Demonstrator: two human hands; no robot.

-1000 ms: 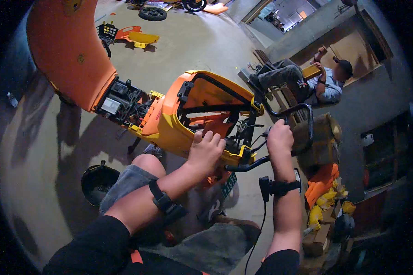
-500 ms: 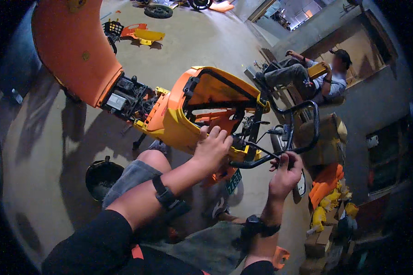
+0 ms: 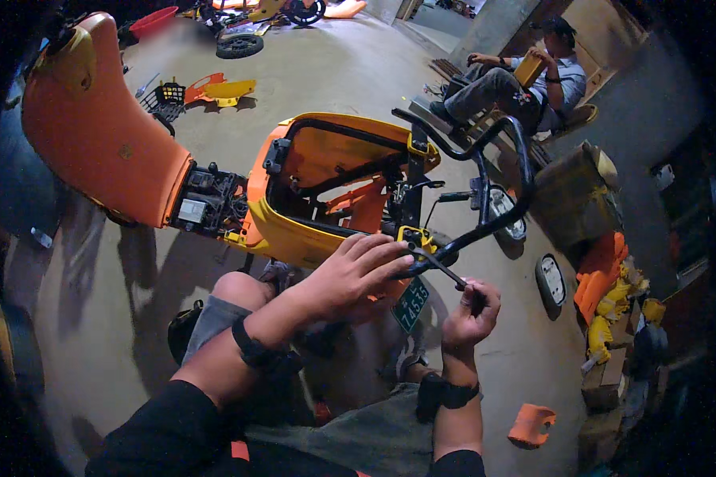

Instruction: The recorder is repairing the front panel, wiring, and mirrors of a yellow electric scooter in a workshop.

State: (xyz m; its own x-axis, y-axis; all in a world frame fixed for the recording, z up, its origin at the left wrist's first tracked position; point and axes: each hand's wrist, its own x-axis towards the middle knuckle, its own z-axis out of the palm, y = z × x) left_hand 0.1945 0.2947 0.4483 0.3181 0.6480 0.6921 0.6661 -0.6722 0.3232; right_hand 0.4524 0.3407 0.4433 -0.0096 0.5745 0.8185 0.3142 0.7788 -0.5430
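right hand [image 3: 471,308] clenched round slim, stiff black tool [image 3: 444,271], best gripped low; left hand [image 3: 358,269] loosely steadying yellow bracket [image 3: 416,235].

Left hand [image 3: 356,274]: forearm reaches up from lower left, black band on the wrist, palm down, fingers extended and spread forward. Right hand [image 3: 471,312]: forearm rises near vertical from the lower edge, black band at the wrist, fingers curled closed in a grip, thumb on top.

Green rectangular number plate [image 3: 410,304] under scooter rear, brown wrapped box [image 3: 571,197] right
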